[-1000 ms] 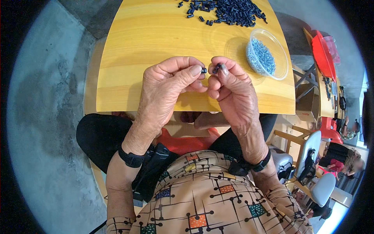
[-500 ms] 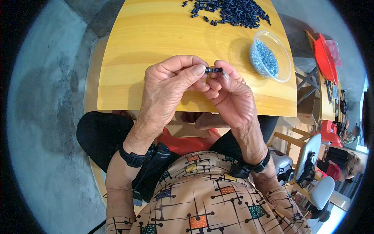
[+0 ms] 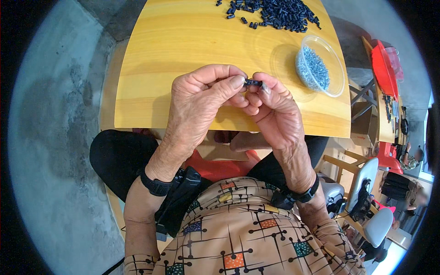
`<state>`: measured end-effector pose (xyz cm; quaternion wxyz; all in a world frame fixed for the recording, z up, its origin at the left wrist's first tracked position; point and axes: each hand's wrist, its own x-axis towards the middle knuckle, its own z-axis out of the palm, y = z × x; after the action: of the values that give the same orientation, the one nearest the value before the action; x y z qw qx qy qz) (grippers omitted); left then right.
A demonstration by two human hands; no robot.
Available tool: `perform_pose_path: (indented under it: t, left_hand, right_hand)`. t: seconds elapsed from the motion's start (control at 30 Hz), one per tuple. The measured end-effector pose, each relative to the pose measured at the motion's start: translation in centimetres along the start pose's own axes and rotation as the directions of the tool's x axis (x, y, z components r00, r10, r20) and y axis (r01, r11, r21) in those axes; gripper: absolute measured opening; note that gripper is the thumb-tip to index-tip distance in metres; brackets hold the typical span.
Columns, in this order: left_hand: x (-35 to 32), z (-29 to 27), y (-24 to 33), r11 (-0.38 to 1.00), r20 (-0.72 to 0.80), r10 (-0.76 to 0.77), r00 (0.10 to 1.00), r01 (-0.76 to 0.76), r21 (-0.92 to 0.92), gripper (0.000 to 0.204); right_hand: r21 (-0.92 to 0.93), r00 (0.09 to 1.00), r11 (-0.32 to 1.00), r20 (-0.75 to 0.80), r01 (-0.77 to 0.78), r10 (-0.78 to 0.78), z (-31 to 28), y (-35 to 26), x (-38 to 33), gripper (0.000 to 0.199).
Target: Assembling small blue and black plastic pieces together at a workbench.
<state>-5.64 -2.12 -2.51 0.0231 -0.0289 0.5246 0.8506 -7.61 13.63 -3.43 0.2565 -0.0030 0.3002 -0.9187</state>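
Note:
Above the near part of the table, my left hand (image 3: 201,98) and my right hand (image 3: 277,103) meet with fingertips pinched. Between them lies a small dark plastic piece (image 3: 253,83), short and roughly cylindrical. My right thumb and index finger grip its right end. At its left end, my left thumb and index finger are closed; whatever tiny part they may hold is hidden. A clear plastic bowl (image 3: 341,68) stands to the right of my hands, holding many small shiny silver-blue pieces (image 3: 315,68). Farther off lies a heap of similar dark pieces (image 3: 288,13).
The yellow wooden table (image 3: 183,41) ends just before my lap. A grey wall (image 3: 55,114) rises on the left. To the right are another table with a red tray (image 3: 384,68), a cardboard box (image 3: 362,128), chairs (image 3: 364,183) and people farther back.
My hands have barely moved, and the dark piece stays pinched between them, turned slightly. In the background at right, a person has shifted position.

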Motion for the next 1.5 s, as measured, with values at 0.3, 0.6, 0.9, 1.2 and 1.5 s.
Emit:
perform_pose_path:
  t: [0.3,0.6,0.9,1.2,1.5]
  left_hand:
    - [0.1,-0.1,-0.1,1.0,-0.006,-0.011,1.0,0.011,-0.005,0.015]
    - [-0.2,0.1,0.4,0.993,-0.02,0.04,0.999,-0.037,0.11,0.014]
    - [-0.5,0.5,0.5,0.952,-0.014,0.154,0.988,-0.145,0.269,0.013]
    - [-0.4,0.6,0.7,0.978,-0.058,0.141,0.988,-0.129,0.164,0.009]
    - [-0.7,0.6,0.8,0.934,-0.028,0.19,0.981,-0.172,0.313,0.011]
  right_hand:
    - [-0.01,1.0,1.0,-0.028,-0.009,0.009,-0.1,-0.1,-0.1,0.023]
    - [-0.189,0.997,0.982,-0.067,0.021,-0.035,0.5,-0.7,-0.3,0.018]
    - [-0.218,0.999,0.976,-0.038,-0.015,0.007,0.3,-0.7,-0.1,0.018]
    - [-0.068,0.99,0.99,0.058,-0.122,0.126,-0.8,-0.5,0.9,0.019]
    - [-0.069,0.965,0.968,0.091,-0.24,0.245,-1.4,-0.5,1.2,0.014]
